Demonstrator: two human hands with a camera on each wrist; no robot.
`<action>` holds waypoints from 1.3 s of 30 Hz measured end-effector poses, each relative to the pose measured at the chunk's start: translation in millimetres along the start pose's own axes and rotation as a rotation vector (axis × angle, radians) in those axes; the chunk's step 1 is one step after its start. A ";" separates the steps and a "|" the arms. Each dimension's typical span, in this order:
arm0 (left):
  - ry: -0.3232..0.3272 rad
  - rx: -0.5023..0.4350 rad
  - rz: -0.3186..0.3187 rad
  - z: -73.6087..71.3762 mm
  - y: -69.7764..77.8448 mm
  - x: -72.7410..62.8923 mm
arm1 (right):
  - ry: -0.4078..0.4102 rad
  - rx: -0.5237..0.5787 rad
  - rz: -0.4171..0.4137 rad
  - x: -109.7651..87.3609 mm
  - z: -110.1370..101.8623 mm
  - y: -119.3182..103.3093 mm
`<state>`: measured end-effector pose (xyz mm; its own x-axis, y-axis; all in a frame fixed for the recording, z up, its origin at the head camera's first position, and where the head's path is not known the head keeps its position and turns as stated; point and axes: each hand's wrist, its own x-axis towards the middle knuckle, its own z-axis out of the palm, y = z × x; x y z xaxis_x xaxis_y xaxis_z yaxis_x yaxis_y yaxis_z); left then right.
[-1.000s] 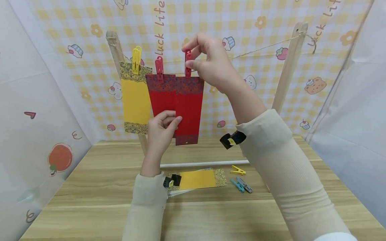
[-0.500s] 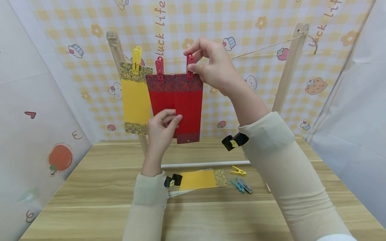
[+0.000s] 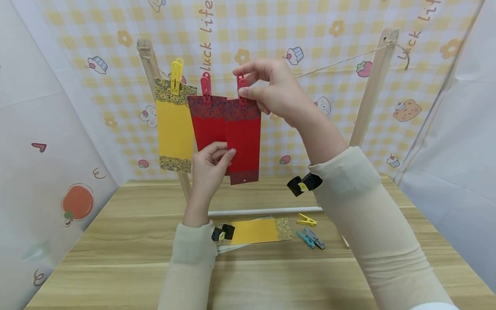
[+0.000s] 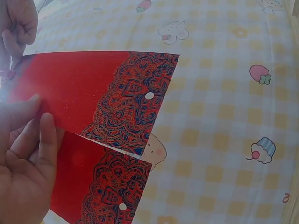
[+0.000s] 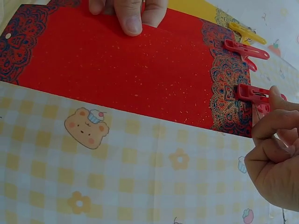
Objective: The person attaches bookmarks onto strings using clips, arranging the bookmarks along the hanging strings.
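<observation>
Thumb and fingers of my left hand point(image 3: 211, 165) pinch the left edge of a red card point(image 3: 244, 142) with patterned ends and a small hole. My right hand point(image 3: 277, 90) pinches a red clothespin point(image 3: 242, 91) whose jaws sit over that card's top border, as the right wrist view also shows. Behind and to the left, overlapping it, a second red card point(image 3: 207, 129) hangs from another red clothespin point(image 3: 206, 89) on the twine point(image 3: 337, 62). Farther left a yellow card point(image 3: 175, 133) hangs under a yellow clothespin point(image 3: 176, 76). The twine behind the held card is hidden.
Two wooden posts point(image 3: 364, 94) hold the twine's ends, with a white bar point(image 3: 267, 211) low between them. On the table point(image 3: 116, 258) lie a yellow card point(image 3: 253, 231) over paler ones, a yellow clothespin point(image 3: 306, 220), a blue one point(image 3: 305, 239) and a grey one point(image 3: 315, 238).
My right hand has come down slightly, bringing the red clothespin lower onto the card's top border. The left hand keeps its pinch, and the card has shifted a little.
</observation>
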<state>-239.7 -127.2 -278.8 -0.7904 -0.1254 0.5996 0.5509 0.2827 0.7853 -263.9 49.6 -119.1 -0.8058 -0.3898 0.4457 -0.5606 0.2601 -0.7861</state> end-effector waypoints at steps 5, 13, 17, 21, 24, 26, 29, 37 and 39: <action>-0.034 0.018 -0.016 -3.2 -3.2 -2.7 | -0.005 0.010 -0.012 -2.5 0.2 4.7; -0.156 0.152 -0.069 -12.3 -15.2 -13.6 | -0.012 0.096 -0.059 -11.6 -0.5 12.5; -0.240 0.247 -0.105 -19.8 -19.9 -22.0 | -0.012 0.110 -0.086 -16.4 -2.6 15.3; -0.337 0.306 -0.136 -26.5 -25.1 -30.1 | -0.019 0.123 -0.107 -22.7 -5.0 16.5; -0.385 0.313 -0.148 -28.6 -27.2 -33.3 | -0.018 0.167 -0.116 -27.7 -6.7 16.8; -0.412 0.321 -0.161 -29.2 -27.5 -34.7 | -0.017 0.188 -0.131 -30.8 -7.9 18.1; -0.449 0.325 -0.201 -29.7 -28.3 -36.9 | -0.022 0.187 -0.160 -37.1 -10.6 21.7; -0.559 0.357 -0.247 -25.3 -36.1 -45.0 | -0.051 0.103 -0.187 -66.3 -21.3 49.9; -0.578 0.359 -0.259 -23.1 -38.3 -47.9 | -0.049 0.067 -0.172 -74.5 -23.0 61.0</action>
<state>-216.8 -154.0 -334.1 -0.9535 0.2639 0.1456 0.2832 0.6188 0.7327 -242.4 114.9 -190.5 -0.6878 -0.4668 0.5560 -0.6742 0.1270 -0.7275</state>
